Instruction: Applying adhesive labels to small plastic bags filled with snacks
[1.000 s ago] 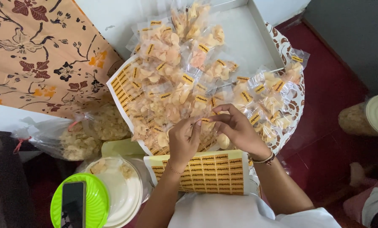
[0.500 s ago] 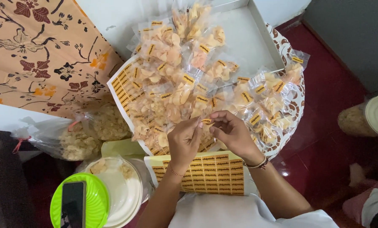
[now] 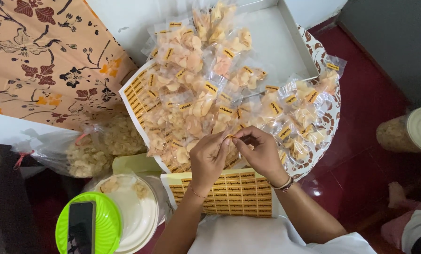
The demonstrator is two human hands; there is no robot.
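Both hands [image 3: 236,153] together pinch one small yellow sticker [image 3: 229,137] (above the sticker sheet [image 3: 224,193]).

A round patterned surface [image 3: 330,117] carries a white box lid [image 3: 271,42], yellow sticker sheets [image 3: 137,91], and heaped clear snack packets [image 3: 206,103].

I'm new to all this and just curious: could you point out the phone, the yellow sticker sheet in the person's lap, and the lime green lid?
phone [image 3: 80,226], head view, middle of its dark screen.
yellow sticker sheet [image 3: 236,193], head view, centre rows of labels.
lime green lid [image 3: 108,226], head view, bare right part beside the phone.
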